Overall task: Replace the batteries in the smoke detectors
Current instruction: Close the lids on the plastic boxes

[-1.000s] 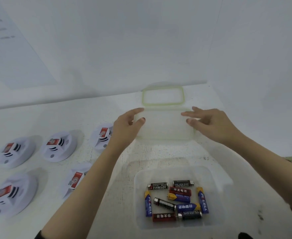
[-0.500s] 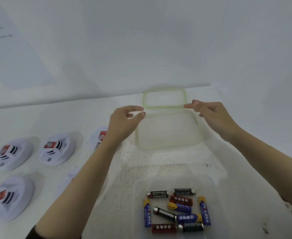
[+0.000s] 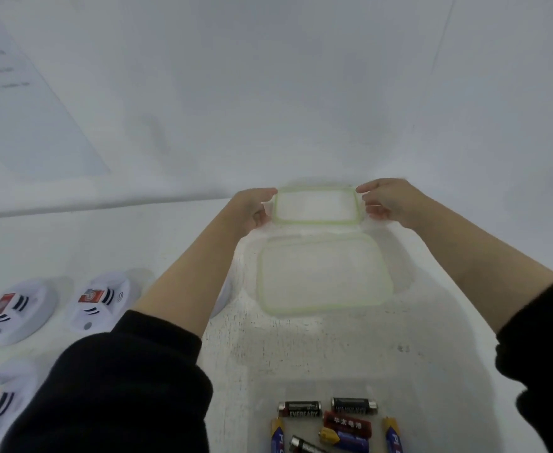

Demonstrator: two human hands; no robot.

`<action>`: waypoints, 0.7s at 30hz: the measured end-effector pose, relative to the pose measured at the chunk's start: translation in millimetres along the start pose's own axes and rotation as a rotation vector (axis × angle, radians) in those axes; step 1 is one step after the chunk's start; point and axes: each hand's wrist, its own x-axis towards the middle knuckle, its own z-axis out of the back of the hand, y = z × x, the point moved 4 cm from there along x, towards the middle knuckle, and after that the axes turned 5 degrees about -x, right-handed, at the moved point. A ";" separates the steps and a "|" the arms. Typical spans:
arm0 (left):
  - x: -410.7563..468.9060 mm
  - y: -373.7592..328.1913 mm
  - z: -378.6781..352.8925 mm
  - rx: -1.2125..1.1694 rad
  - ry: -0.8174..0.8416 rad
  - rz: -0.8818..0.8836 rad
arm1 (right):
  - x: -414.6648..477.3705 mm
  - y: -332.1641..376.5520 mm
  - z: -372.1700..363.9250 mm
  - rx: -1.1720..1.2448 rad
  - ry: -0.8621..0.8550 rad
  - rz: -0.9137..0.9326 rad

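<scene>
Getting things ready is the step going on, I am guessing. Both hands are holding the green-edged lid (image 3: 316, 206), just behind the clear box (image 3: 324, 276) on the worktop (image 3: 301, 348). The left hand (image 3: 252, 209) is pinching the lid's left end in a narrow grip, and the right hand (image 3: 388, 202) is pinching the right end the same way. The batteries (image 3: 347, 426) are lying in front of the clear box. The smoke detectors (image 3: 100, 302) are sitting to its left, looking unopened. Next, the lid is likely needing a spot out of the way, freeing a hand for a detector.
</scene>
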 end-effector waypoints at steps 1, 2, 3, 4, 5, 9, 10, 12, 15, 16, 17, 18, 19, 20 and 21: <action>2.4 0.5 0.9 0.017 0.000 0.001 | 0.5 -0.7 1.1 -0.003 0.010 0.001; 5.1 1.3 1.9 0.037 -0.003 -0.002 | 1.5 -2.4 3.2 0.001 0.008 0.003; 5.5 1.8 3.2 0.048 -0.006 -0.009 | 2.0 -4.5 4.9 0.017 -0.001 0.003; 4.8 1.8 4.9 0.044 -0.009 -0.018 | 1.8 -6.6 6.1 0.039 -0.015 -0.001; 3.5 1.7 5.8 0.021 -0.006 -0.024 | 1.3 -8.7 6.9 0.060 -0.027 -0.008; -6.2 -4.7 5.9 -0.070 0.029 -0.099 | -4.7 -10.4 6.1 0.127 -0.055 -0.013; -10.4 -7.9 5.0 -0.077 0.036 -0.141 | -7.0 -8.8 5.5 0.179 -0.057 -0.015; -22.7 -16.4 3.3 -0.099 0.047 -0.256 | -12.7 -6.8 3.9 0.345 -0.037 -0.061; -47.0 -29.3 0.6 -0.135 0.134 -0.433 | -22.1 -5.4 5.3 0.652 0.096 -0.187; -56.3 -33.3 -0.7 -0.115 0.173 -0.478 | -26.0 -4.2 6.0 0.742 0.178 -0.217; -65.4 -36.8 -1.8 -0.089 0.209 -0.518 | -31.0 -2.0 7.5 0.818 0.257 -0.232; -74.1 -39.9 -2.3 -0.073 0.235 -0.551 | -35.9 0.8 10.2 0.874 0.307 -0.232; -82.7 -42.5 -2.4 -0.077 0.260 -0.571 | -41.7 4.1 13.5 0.917 0.321 -0.215; -92.0 -44.8 -2.3 -0.098 0.288 -0.582 | -49.3 8.4 16.5 0.950 0.318 -0.185; -101.1 -46.5 -1.7 -0.125 0.321 -0.592 | -57.3 12.7 18.6 0.969 0.305 -0.143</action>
